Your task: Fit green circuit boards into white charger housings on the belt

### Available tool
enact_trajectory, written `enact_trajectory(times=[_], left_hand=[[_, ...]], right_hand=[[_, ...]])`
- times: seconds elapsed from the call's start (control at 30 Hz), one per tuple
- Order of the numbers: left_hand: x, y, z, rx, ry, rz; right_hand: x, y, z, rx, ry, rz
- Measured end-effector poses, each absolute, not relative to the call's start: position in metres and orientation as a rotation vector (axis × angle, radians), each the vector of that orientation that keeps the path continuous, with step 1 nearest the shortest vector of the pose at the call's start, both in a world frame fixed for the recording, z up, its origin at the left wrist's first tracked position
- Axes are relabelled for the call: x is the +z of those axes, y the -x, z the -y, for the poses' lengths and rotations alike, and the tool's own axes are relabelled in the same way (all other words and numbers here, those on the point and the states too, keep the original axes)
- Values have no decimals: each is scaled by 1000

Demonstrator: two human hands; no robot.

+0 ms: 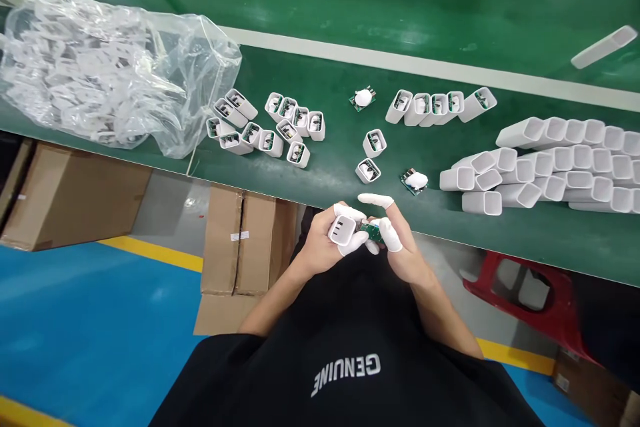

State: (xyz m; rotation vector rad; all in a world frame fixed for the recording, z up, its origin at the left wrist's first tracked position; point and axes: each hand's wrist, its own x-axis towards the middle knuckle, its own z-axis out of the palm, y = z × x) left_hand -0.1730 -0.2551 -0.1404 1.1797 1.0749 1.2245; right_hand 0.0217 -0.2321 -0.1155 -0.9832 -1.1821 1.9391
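My left hand [320,243], with white finger cots on its fingertips, grips a white plastic housing [343,231] whose end with small dark slots faces up toward me. Close beside it, my right hand [407,250] pinches a small green circuit board [373,232] between thumb and fingers. Its index finger is stretched out above the board. The board is right by the far end of the housing; whether it has entered is hidden by my fingers. On the bench nearby lie a loose circuit board with a white blob [415,181] and a housing with a board inside [369,171].
Rows of white housings [555,160] lie at the right of the green bench [330,180]. Housings with boards [270,142] stand left of centre. A clear bag of white parts [100,73] fills the far left. Below are cardboard boxes [220,240] and a red stool [545,300].
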Motion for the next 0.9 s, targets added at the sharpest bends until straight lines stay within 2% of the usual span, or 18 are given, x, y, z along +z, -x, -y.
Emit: enact_trajectory(times=[0.17,0.33,0.5,0.67,0.9], left_hand=[[-140,161,258,1228,-778,-1015],[-133,151,258,1117,-380,-901],[-132,145,258,1069,-199,-842],[-134,149,259,1046,-301,-774],[-140,178,249,933,-635,-691]], right_hand=[[-120,-36,233,1849,815,1454],[-129,-44,227,1397,916,1798],[-139,-36,223,1226,786,1716],[-145,-36,224,981,906,1618],[-137,-46,223,1208,808,1355]])
